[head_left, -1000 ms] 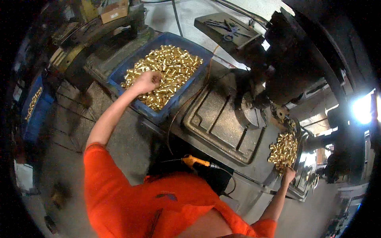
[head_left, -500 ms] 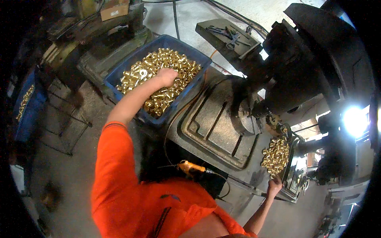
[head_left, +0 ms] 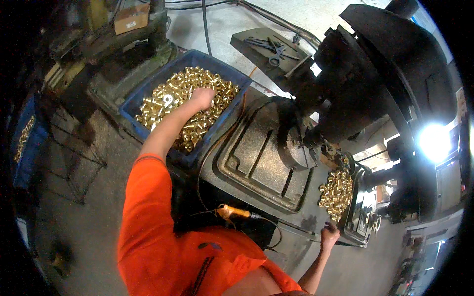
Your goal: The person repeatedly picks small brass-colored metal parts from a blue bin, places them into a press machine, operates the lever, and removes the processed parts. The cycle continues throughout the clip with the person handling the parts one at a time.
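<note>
A blue rectangular plastic bin (head_left: 222, 69) holds shiny brass-coloured metal fittings (head_left: 197, 123); the left hand (head_left: 203, 98) is over them, its grip impossible to tell. Rightward, the right hand (head_left: 329, 235), fingers loosely spread, is near more fittings piled on the grey metal bench (head_left: 310, 217).

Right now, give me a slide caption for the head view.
Left hand at golden parts in a blue bin; right hand near a loose golden pile.

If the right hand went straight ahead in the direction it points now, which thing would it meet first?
Probably the near end of the pile of small brass pieces, just ahead of the right hand. Their relative height is unclear from this view.
</note>
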Tool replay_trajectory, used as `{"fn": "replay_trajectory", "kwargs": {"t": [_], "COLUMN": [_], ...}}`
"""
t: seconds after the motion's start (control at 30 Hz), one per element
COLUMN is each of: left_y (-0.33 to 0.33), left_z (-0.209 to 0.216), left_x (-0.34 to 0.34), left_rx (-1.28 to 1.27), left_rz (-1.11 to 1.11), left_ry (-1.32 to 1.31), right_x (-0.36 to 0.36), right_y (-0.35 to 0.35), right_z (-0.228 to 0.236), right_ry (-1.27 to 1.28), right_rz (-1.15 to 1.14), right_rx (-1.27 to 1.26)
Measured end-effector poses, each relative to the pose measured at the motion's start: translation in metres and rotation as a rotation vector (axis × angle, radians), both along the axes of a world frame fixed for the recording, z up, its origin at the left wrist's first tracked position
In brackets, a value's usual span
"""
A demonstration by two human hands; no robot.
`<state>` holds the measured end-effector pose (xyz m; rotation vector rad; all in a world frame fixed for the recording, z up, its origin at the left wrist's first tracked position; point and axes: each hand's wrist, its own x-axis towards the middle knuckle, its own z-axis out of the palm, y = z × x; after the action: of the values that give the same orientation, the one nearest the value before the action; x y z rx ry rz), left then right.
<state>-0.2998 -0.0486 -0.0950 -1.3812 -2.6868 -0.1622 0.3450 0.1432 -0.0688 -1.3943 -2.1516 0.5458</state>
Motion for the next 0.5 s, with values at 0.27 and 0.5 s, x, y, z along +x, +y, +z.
{"fn": "replay_trajectory", "kwargs": {"t": [0.27, 0.5], "left_y": [-0.043, -0.059], "left_z": [0.069, 0.120], "left_x": [0.052, 0.205], "left_rx": [0.488, 0.601], "left_rz": [-0.011, -0.333], "left_ry": [-0.117, -1.385], "right_x": [-0.042, -0.191], "right_y": [-0.020, -0.102], "right_z": [0.024, 0.093], "right_ry": [0.073, 0.238], "right_rz": [0.177, 1.067], "right_rx": [-0.049, 0.015]}}
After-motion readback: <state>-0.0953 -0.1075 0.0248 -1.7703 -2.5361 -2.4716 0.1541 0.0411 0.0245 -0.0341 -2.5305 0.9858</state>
